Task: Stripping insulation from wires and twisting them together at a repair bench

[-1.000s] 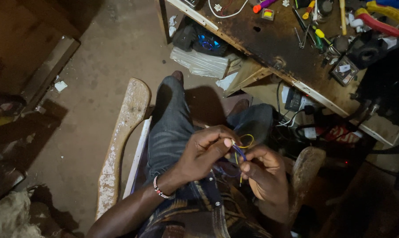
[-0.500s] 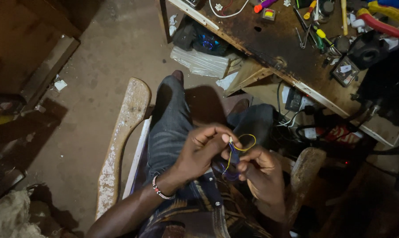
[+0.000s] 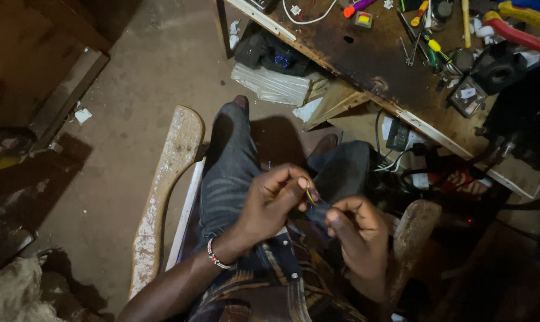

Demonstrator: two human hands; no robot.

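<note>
Over the lap in dark jeans (image 3: 228, 173), the left hand (image 3: 273, 200) pinches a thin yellow wire (image 3: 311, 195) at its three o'clock, the right hand (image 3: 356, 235) curled just beside it at four o'clock, the cluttered workbench (image 3: 371, 65) at one o'clock.

— What fills the frame at one o'clock?
— A rusted workbench (image 3: 365, 56), strewn with screwdrivers (image 3: 432, 48) and a red-handled tool (image 3: 511, 34).
— And at nine o'clock?
— A paint-flecked wooden chair arm (image 3: 162, 185) over the concrete floor (image 3: 144, 71); a plastic-wrapped bundle (image 3: 270, 84) lies at twelve.
</note>
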